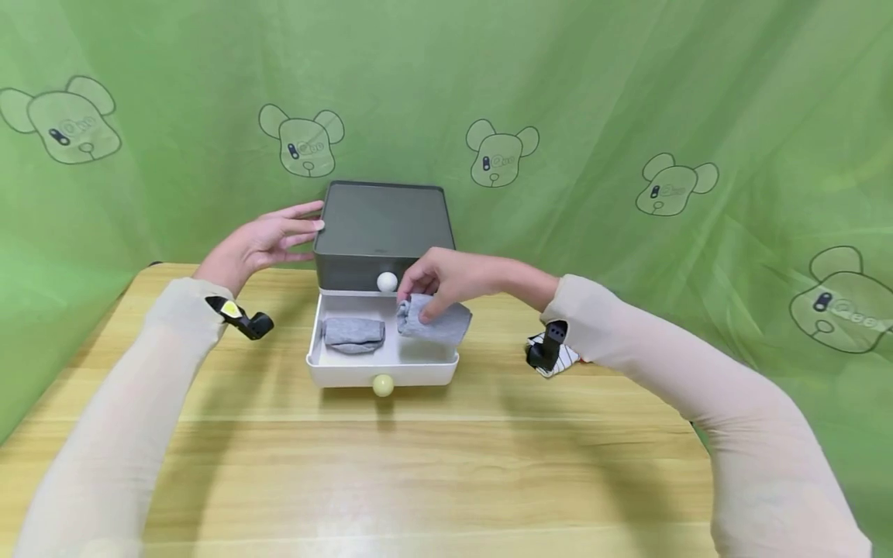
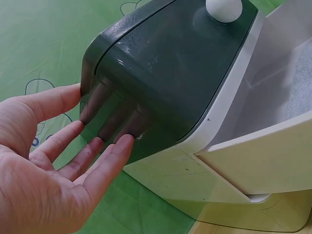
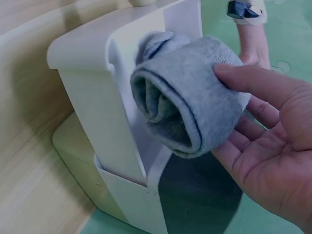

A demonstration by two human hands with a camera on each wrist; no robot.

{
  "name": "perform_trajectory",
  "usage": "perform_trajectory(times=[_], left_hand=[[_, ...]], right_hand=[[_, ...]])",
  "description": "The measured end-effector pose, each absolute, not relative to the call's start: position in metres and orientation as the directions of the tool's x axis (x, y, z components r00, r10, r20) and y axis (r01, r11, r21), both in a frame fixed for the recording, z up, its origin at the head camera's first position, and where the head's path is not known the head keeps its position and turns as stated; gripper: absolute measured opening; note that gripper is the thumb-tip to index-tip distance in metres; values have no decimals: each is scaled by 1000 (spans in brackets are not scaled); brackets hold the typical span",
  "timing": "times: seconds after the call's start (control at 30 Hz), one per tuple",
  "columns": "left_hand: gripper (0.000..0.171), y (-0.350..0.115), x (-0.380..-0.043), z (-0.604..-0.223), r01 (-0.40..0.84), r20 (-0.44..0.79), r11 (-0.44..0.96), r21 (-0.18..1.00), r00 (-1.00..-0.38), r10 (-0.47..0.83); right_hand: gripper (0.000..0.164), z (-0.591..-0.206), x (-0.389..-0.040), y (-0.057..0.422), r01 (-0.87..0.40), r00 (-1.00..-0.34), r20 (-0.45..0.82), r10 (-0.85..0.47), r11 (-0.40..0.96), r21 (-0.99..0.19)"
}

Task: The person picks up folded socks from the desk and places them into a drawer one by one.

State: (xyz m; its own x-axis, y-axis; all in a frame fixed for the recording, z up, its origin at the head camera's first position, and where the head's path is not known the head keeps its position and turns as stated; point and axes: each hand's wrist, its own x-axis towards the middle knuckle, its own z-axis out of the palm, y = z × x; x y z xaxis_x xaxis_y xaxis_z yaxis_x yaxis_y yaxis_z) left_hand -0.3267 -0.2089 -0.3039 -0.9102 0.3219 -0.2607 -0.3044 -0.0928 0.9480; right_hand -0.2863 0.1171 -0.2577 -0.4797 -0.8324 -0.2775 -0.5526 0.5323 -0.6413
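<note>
A small drawer unit (image 1: 384,221) with a dark top stands at the back of the table, its white lower drawer (image 1: 382,376) pulled out. My left hand (image 1: 275,239) rests its fairly straight fingertips against the unit's left side, as the left wrist view also shows. Over the right half of the drawer, my right hand (image 1: 456,277) pinches a rolled grey sock (image 1: 443,322) between thumb and fingers. In the right wrist view the sock's coiled end (image 3: 165,109) faces the camera. Another rolled grey sock (image 1: 353,333) lies in the drawer's left half.
A striped cloth item (image 1: 558,358) lies on the table to the right, partly hidden by the right wrist camera. The upper dark drawer carries a white knob (image 1: 387,282); a yellow knob (image 1: 383,385) fronts the lower one. A green curtain (image 1: 579,93) hangs behind the table.
</note>
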Motion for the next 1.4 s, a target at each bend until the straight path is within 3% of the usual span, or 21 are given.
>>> perform_trajectory(times=[0.43,0.87,1.4], left_hand=[[73,-209,-327,-305,-306,-264,-89,948,-910,320],[74,-207,-327,-303,-294,-251,-87,952,-911,326],[75,-209,-325,-305,-294,-252,-90,952,-914,319]], right_hand=[[33,-283,-291,102,-631,-448,-317,-836,547,-550],[37,-291,-293,94,-594,-458,-403,-792,610,-524],[36,-309,-295,89,-623,-436,-410,-801,597,-505]])
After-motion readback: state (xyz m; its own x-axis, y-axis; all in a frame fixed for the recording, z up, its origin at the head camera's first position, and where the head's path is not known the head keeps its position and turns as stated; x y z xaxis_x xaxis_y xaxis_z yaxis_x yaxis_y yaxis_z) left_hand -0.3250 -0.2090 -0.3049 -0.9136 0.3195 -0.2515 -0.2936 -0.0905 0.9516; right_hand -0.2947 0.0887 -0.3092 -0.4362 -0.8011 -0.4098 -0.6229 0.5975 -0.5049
